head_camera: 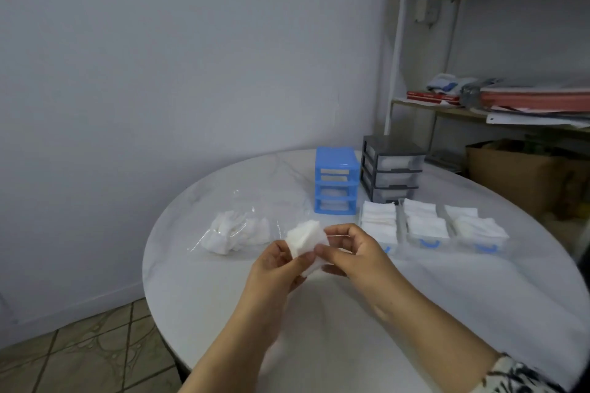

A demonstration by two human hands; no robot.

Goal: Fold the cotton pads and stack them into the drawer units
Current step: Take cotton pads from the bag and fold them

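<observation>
both hands, left hand (277, 268) and right hand (352, 250), pinch one cotton pad (307, 241) (fingers curled) above the table (447, 297).

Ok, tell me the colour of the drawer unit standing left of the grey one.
Blue drawer unit, clearest in the head view.

round white table (367, 329), drawer units (335, 182), pads bag (230, 233)

A white round table (415, 297) with faint grey marbling. At twelve o'clock, a bright blue drawer unit (335, 182); at one o'clock, a dark grey one (391, 167) with clear drawers. White cotton pads (424, 222) fill clear drawers with blue handles at two o'clock. A black-and-white patterned sleeve (523, 375) at five o'clock.
</observation>
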